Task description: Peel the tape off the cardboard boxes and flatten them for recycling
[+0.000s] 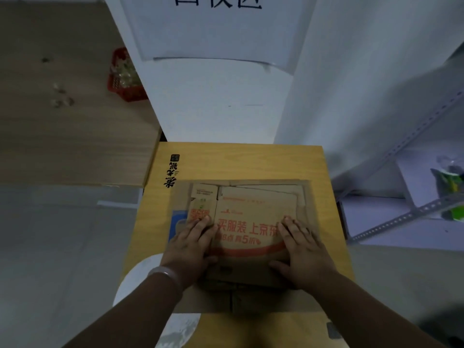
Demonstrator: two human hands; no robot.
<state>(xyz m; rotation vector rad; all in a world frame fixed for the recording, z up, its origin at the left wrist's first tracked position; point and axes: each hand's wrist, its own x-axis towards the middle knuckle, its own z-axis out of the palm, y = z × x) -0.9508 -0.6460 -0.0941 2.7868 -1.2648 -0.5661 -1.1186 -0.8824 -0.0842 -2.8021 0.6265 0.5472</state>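
flattened box between left hand, right hand, palms pressing

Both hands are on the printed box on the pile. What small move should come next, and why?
Probably lift both hands away. The left hand and right hand press flat, fingers straight, on the box, which already lies flat on the pile of flattened cardboard. I see no tape on its top face, so it looks finished.
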